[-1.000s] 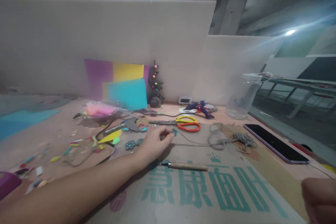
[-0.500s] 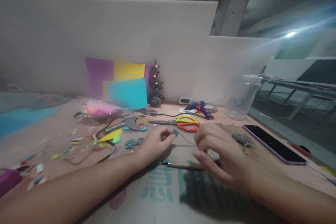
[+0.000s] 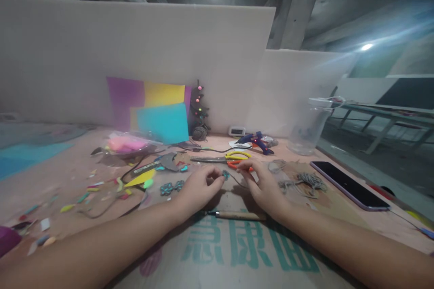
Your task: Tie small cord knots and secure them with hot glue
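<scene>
My left hand (image 3: 201,187) pinches a small teal-and-grey cord piece (image 3: 226,174) between thumb and forefinger, just above the table. A thin grey cord (image 3: 237,182) runs from this piece toward my right hand (image 3: 259,185). The right fingers are curled, with thumb and forefinger close together; what they hold, if anything, is hidden. Left of my left hand lies a finished-looking teal-and-grey knotted piece (image 3: 171,187). A wooden-handled tool (image 3: 240,215) with a dark metal tip rests below both hands.
Scissors (image 3: 210,160) with yellow and red handles lie behind my hands, a blue glue gun (image 3: 256,141) beyond. A tangle of grey cord (image 3: 311,181) and a phone (image 3: 349,185) are on the right. Colourful scraps (image 3: 91,189) litter the left; a clear plastic container (image 3: 305,133) stands back right.
My right hand has moved left and away from me, toward the left hand and the small piece, uncovering the wooden handle and printed lettering. The left hand keeps its pinch.
</scene>
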The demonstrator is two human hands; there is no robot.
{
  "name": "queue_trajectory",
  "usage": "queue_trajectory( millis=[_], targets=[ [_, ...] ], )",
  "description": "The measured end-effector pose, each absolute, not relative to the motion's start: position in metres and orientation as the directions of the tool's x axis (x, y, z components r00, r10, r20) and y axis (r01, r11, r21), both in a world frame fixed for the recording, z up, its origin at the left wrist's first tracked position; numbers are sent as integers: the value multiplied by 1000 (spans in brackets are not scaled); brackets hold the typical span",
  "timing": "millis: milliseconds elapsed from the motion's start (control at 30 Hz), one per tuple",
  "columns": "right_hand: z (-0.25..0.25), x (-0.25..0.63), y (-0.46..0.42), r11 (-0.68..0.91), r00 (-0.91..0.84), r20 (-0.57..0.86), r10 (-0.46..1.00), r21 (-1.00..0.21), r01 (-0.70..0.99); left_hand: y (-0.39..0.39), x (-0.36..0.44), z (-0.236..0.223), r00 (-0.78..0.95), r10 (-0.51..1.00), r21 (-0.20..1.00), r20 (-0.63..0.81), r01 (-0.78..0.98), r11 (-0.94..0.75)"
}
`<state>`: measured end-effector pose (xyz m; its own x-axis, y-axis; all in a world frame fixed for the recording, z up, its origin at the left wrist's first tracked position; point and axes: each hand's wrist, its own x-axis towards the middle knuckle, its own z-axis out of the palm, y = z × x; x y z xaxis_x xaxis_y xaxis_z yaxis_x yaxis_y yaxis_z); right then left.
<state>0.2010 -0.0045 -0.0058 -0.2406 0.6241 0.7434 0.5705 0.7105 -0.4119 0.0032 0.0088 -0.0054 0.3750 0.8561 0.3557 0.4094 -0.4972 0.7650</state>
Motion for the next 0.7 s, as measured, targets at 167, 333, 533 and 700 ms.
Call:
queue_trajectory(
  millis=[167, 333, 533, 700],
  targets=[
    [-7, 203, -6, 700, -258, 731, 632, -395, 596, 11, 4, -7, 368, 851, 750, 376, 418, -512],
    [-4, 201, -7, 670, -268, 669, 694, -462, 581, 8, 3, -5, 387, 835, 745, 392, 399, -534],
    [-8, 200, -3, 677, -324, 628, 707, -470, 566, 6, 2, -3, 403, 816, 724, 415, 396, -564],
    [-11, 199, -1, 699, -335, 644, 687, -461, 547, 4, 3, -1, 401, 823, 736, 403, 393, -551]
  ],
)
